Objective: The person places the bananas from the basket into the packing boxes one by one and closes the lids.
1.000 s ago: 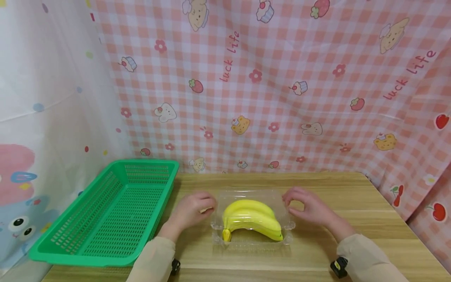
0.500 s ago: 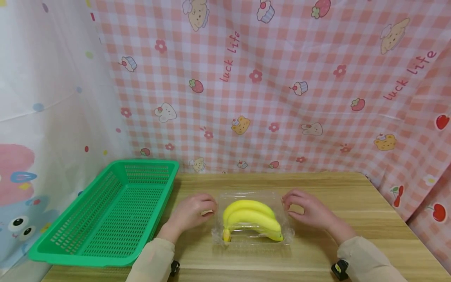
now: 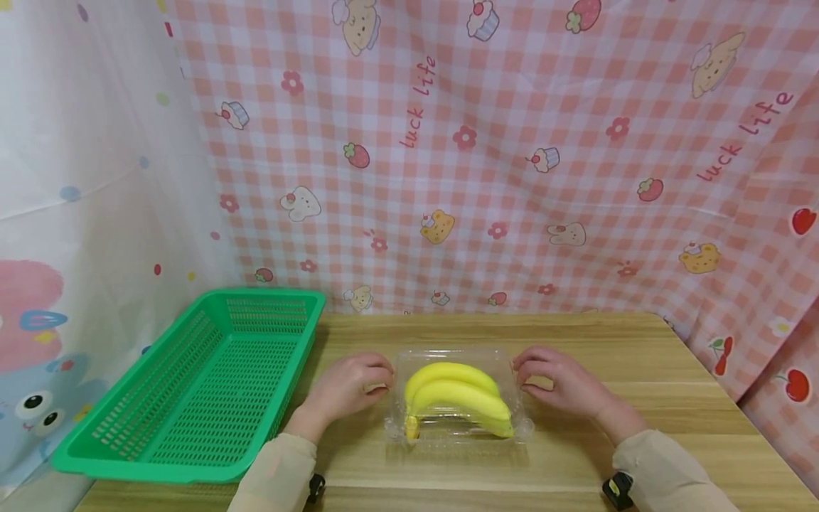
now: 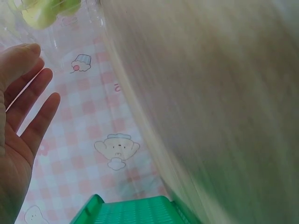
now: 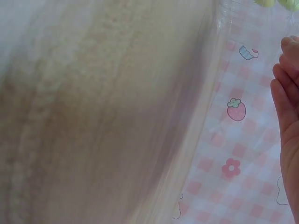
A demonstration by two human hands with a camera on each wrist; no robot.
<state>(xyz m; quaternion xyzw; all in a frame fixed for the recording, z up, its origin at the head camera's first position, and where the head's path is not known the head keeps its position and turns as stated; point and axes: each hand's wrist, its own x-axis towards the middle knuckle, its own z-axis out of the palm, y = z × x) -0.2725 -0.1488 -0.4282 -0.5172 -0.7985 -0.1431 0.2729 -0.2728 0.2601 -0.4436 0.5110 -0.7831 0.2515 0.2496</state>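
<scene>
A clear plastic clamshell container [image 3: 461, 355] lies on the table in the head view, its lid down over a bunch of bananas [image 3: 457, 398]. At its left side my left hand [image 3: 348, 384] pinches the edge with curved thumb and fingers. My right hand [image 3: 559, 380] does likewise at the right side. In the left wrist view, the thumb [image 4: 21, 60] reaches the clear plastic, and the other fingers extend below it. Only part of the right hand [image 5: 290, 116] shows at the right wrist view's edge, fingertips close to the plastic.
A green plastic basket [image 3: 192, 398] stands on the left of the wooden table [image 3: 691, 398]. Behind the table hangs a pink checked cloth [image 3: 409, 178]; a white printed cloth [image 3: 96, 178] hangs at the left.
The container's lid has come down at its front, so its side tabs now meet those of the base. Both hands stay nearly where they were at its sides.
</scene>
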